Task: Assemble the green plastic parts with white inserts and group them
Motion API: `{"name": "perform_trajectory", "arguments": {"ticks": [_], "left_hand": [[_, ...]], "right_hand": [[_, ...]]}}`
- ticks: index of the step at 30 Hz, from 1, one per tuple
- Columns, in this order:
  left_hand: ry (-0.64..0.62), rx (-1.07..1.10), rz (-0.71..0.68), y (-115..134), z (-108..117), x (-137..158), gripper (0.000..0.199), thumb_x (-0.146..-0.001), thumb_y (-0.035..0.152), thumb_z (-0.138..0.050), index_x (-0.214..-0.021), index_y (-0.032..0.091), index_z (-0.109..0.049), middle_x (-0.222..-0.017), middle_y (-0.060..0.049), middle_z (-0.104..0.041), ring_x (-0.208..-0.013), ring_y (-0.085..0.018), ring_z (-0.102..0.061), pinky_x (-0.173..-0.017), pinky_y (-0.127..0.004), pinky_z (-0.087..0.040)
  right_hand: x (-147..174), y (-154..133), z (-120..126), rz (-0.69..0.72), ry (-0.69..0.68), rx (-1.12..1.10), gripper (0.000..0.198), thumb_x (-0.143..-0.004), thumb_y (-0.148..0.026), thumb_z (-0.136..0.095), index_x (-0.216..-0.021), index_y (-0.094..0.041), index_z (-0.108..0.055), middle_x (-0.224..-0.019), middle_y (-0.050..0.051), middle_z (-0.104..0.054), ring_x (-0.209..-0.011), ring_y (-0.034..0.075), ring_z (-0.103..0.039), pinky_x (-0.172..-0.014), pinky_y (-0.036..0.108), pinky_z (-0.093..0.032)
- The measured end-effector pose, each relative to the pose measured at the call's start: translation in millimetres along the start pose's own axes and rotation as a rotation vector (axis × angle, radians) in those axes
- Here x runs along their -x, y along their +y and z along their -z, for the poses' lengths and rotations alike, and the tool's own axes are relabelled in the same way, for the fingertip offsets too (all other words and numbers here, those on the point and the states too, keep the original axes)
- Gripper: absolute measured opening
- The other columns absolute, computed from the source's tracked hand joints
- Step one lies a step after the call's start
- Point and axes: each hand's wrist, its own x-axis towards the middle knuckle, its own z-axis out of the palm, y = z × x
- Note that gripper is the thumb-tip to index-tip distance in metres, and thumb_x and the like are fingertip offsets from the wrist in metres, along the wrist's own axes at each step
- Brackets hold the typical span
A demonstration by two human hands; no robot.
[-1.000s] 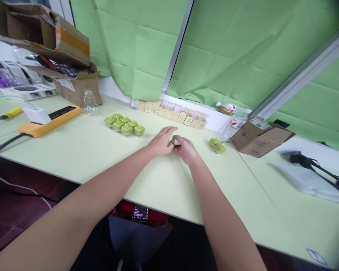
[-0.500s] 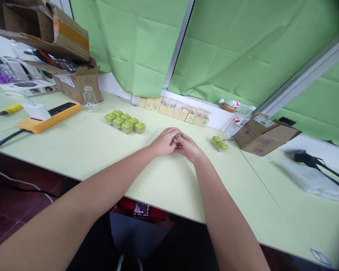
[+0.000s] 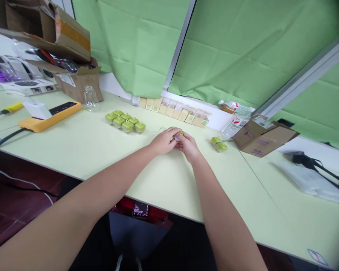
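Above the middle of the table, my left hand point(image 3: 164, 142) and my right hand point(image 3: 188, 146) meet, fingers closed round one small green-topped container point(image 3: 180, 133). Fingers cover most of it; only a bit of green and a pale part show. To the left of my hands, several clear tubs with green lids point(image 3: 127, 125) stand close together in rows. A pair of similar green-lidded tubs point(image 3: 220, 146) sits to the right. Just behind my left hand shows a faint clear curved edge, too indistinct to name.
Small open cardboard boxes point(image 3: 176, 110) line the back edge. Plastic bottles point(image 3: 234, 126) and a carton point(image 3: 261, 137) stand back right. On the left are an orange power strip point(image 3: 56, 117), a clear jar point(image 3: 90, 99) and stacked cartons point(image 3: 73, 81). A phone point(image 3: 140, 209) lies below the table edge.
Both hands stay together round the small container, with a slight shift of the fingers; a little more of its green top shows. The camera view has moved slightly.
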Motion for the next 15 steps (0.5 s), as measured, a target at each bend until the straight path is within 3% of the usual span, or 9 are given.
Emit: {"name": "perform_trajectory", "arguments": {"ticks": [11,15], "left_hand": [[-0.039,-0.011,0.117,-21.8,-2.6,4.6,0.058,-0.082,0.020,-0.056,-0.139,0.016,-0.046,-0.138,-0.013,-0.052,-0.123,-0.025,-0.053,-0.107,-0.039,-0.044],[-0.063,0.051,0.056,-18.7,-3.5,5.2,0.060,-0.084,0.016,-0.051,-0.143,0.018,-0.043,-0.141,-0.013,-0.049,-0.127,-0.024,-0.051,-0.109,-0.038,-0.043]], "right_hand": [[-1.7,2.8,0.0,-0.060,0.003,0.047,0.024,-0.078,-0.038,-0.068,-0.097,-0.024,-0.066,-0.067,0.000,-0.067,-0.058,0.015,-0.064,-0.060,0.029,-0.056],[-1.9,3.8,2.1,-0.048,-0.051,0.071,0.020,-0.080,-0.037,-0.066,-0.094,-0.022,-0.065,-0.067,0.001,-0.067,-0.058,0.015,-0.065,-0.061,0.029,-0.057]]}}
